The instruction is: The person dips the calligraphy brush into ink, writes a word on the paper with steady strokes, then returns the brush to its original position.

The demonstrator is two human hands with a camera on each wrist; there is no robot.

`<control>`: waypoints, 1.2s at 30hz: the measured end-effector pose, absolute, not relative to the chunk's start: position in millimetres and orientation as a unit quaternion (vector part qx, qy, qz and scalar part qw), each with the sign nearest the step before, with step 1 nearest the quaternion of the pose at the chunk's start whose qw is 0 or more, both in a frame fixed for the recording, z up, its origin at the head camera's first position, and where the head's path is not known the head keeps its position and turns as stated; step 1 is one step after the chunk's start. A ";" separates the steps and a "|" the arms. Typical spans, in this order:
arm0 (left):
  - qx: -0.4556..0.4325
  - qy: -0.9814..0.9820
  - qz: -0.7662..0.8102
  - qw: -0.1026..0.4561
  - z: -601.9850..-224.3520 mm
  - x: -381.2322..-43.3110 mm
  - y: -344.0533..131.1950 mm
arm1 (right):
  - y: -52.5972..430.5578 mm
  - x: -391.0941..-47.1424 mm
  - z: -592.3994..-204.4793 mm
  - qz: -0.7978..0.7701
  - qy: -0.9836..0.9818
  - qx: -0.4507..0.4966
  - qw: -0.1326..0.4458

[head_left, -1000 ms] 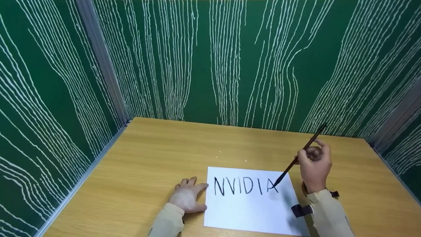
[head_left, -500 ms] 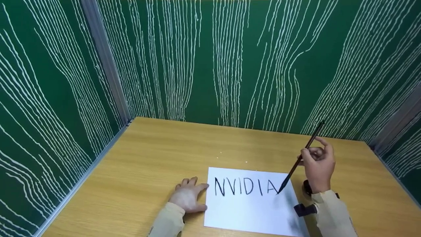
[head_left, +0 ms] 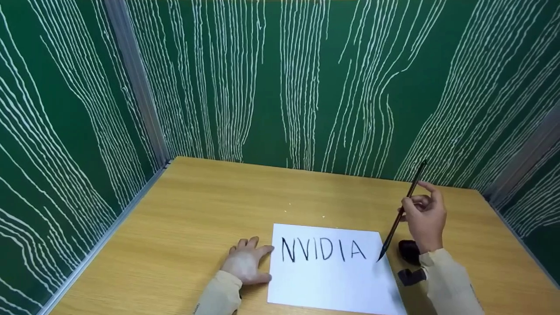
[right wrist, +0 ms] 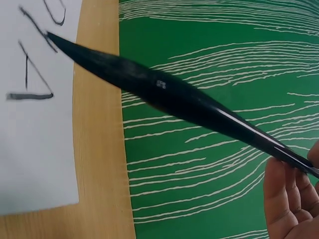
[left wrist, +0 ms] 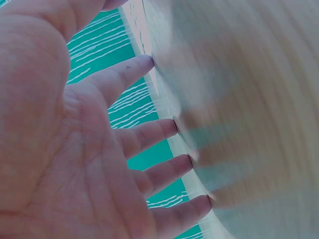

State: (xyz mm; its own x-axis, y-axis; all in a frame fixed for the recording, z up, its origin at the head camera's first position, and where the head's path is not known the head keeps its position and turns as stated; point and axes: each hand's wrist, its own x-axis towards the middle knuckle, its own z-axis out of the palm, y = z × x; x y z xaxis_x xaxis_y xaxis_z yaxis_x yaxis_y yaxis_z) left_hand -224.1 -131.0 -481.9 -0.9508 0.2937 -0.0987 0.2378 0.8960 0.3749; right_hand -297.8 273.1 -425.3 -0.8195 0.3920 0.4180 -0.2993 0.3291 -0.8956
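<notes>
A white sheet of paper (head_left: 328, 284) lies on the wooden table, lettered "NVIDIA" in black strokes. My left hand (head_left: 246, 262) rests at its left edge, fingers spread and fingertips down on the tabletop, thumb and index finger right at the paper's edge. In the left wrist view the straight fingers (left wrist: 149, 132) reach down to the wood. My right hand (head_left: 426, 218) pinches a dark-handled writing brush (head_left: 401, 212), tilted with its black tip low over the paper's right part, to the right of the A. The right wrist view shows the brush (right wrist: 199, 107) large, its tip overlapping the lettering.
A dark rounded object (head_left: 409, 252) shows beside my right wrist, partly hidden by it. A black wrist mount (head_left: 411, 277) juts out from the right sleeve. Small white specks (head_left: 323, 216) dot the table (head_left: 210, 197) behind the paper. Green walls with white lines (head_left: 271, 87) enclose the table.
My right hand has moved the brush from the A's crossbar down its right leg, then rightward off the letter. The left hand has stayed in place. The view has shifted slightly.
</notes>
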 end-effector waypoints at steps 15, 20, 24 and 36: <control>0.137 0.971 0.181 0.076 -478.2 -223.5 -136.0 | 300.3 -313.1 -425.1 0.572 -0.781 -0.030 0.250; 0.142 0.968 0.189 0.079 -479.1 -223.3 -135.0 | 323.9 -317.7 -429.7 0.555 -0.803 -0.043 0.211; 0.141 0.969 0.188 0.077 -479.6 -223.9 -134.0 | 346.1 -321.3 -429.7 0.546 -0.819 -0.042 0.172; 0.140 0.968 0.192 0.085 -478.9 -224.5 -133.3 | 399.3 -331.6 -433.5 0.465 -0.885 -0.027 0.019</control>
